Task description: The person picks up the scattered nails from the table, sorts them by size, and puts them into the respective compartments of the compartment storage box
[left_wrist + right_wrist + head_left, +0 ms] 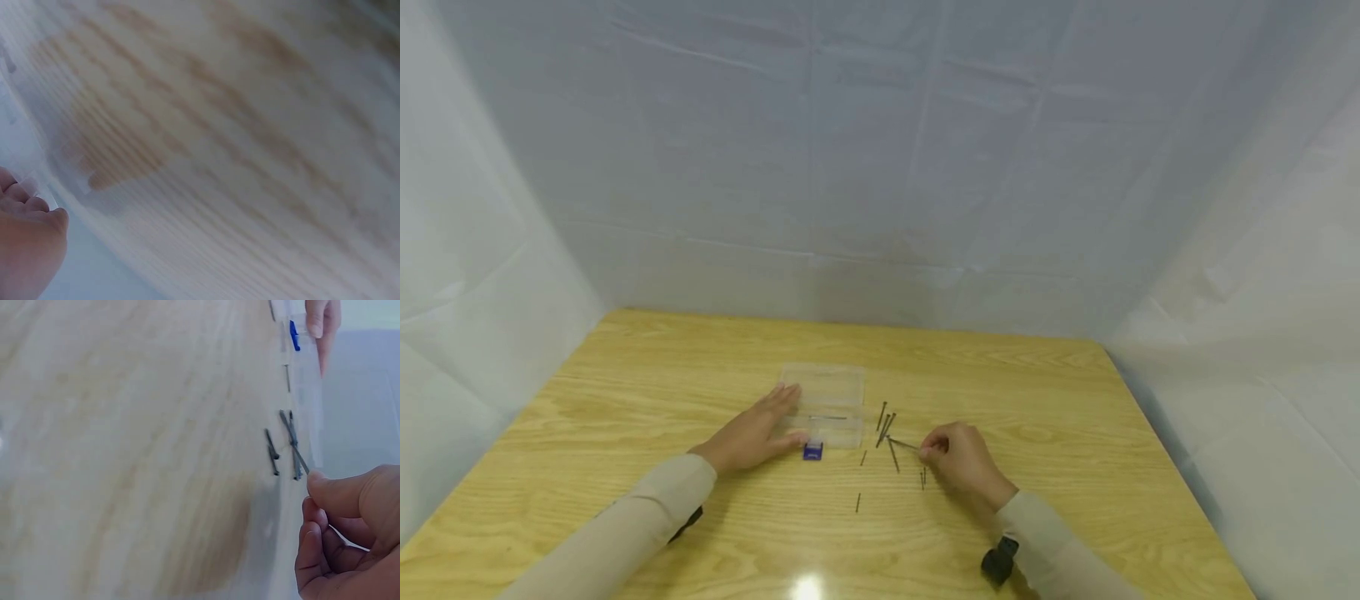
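A clear plastic box lies with its lid laid back, and a blue latch is at its near side. My left hand rests along the box's left end, fingers extended over the lid side and thumb close to the latch. Between thumb and fingertips, my right hand pinches a dark nail by one end. The nail's other end points left, towards a loose group of long nails. One nail shows within the box's outline. In the left wrist view, the left hand appears only at the edge.
Small nails lie just left of the right hand. Two more thin ones, a near nail and a farther nail, lie in front of the box. White sheeting surrounds the wooden table at the back and sides.
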`<state>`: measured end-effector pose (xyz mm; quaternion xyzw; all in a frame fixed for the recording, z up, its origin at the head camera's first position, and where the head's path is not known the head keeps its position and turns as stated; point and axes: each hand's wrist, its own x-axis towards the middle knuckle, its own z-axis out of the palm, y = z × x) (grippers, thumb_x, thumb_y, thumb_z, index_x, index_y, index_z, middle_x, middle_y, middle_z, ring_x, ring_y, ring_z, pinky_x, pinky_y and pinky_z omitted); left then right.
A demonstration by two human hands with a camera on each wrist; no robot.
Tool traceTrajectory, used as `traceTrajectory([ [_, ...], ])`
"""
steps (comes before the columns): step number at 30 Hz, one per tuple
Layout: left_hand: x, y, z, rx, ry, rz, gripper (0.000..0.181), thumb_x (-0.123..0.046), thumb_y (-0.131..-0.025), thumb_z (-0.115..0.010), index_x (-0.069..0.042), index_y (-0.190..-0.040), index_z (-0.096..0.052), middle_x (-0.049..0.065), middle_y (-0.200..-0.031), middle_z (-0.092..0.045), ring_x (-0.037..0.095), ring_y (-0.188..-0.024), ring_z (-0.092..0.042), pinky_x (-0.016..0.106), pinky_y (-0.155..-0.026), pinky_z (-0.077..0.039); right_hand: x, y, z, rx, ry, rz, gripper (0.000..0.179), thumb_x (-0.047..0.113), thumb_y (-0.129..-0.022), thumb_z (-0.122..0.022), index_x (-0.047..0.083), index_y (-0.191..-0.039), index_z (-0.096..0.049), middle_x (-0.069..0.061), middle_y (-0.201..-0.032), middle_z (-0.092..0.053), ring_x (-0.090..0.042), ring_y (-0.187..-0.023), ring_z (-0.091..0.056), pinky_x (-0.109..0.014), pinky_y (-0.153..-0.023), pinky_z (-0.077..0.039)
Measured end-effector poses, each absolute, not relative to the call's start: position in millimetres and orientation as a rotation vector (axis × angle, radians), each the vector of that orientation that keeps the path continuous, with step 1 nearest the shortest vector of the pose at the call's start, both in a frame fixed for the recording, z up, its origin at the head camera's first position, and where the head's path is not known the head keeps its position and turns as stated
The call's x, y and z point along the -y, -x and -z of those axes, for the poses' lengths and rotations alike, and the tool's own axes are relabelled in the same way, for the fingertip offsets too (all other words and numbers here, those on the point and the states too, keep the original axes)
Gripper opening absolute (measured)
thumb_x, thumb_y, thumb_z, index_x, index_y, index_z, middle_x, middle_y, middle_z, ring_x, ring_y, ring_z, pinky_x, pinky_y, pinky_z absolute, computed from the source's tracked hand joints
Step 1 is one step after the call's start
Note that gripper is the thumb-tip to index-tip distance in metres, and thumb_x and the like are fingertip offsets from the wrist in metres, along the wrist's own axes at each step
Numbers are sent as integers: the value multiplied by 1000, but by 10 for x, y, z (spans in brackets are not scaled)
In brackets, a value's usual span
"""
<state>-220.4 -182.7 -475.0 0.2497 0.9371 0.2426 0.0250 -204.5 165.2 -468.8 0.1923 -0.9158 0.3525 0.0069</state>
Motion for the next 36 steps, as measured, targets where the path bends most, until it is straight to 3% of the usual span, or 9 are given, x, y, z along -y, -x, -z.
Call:
traceTrajectory([
  [24,1803,2205,4736,-2893,-760,-766,83,-52,-94,-53,3,-150,-23,19,-156,-21,38,-145,-15,53,-117,-17,-1515,2191,4297,2836,-638,-1079,7,11,-88,-69,7,-84,-72,2,-76,-66,-7,-64,-55,-23,-58,-49],
  [36,1801,2221,4760,-2888,-757,-757,83,-52,-94,-52,1,-150,-23,18,-157,-20,37,-145,-14,53,-117,-17,-1218,2364,4310,2786,-594,-1179,8,11,-89,-68,4,-87,-73,-2,-78,-68,-9,-65,-55,-23,-57,-48],
])
